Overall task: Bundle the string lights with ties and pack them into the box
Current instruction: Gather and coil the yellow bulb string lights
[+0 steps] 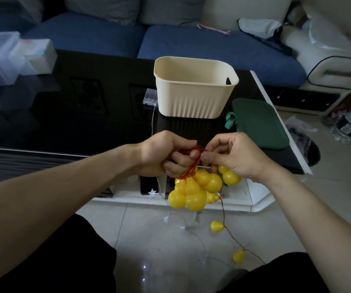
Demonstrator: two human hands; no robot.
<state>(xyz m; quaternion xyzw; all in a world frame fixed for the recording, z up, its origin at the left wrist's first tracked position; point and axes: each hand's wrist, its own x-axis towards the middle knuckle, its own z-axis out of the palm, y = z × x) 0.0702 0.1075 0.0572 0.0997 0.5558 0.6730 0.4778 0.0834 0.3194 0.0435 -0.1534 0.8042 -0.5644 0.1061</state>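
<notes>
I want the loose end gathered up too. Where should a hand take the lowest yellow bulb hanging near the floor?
Probably by the red wire just above the lowest yellow bulb, coming from above: the bulb is smooth and rounded, and the wire runs up to the bunch.

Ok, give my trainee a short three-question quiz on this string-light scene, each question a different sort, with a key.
1. True or false: the cream box on the black table already holds the yellow bulb cluster.
2. Multiple choice: what lies just right of the box? A) a green pouch B) a red mug C) a pair of scissors
3. Fill in: the left hand and right hand both grip the ____ cord above the bulbs.

Key: 1 false, the cluster hangs from the hands, in front of the table, and no bulbs show inside the box. 2 A. 3 red.
</notes>
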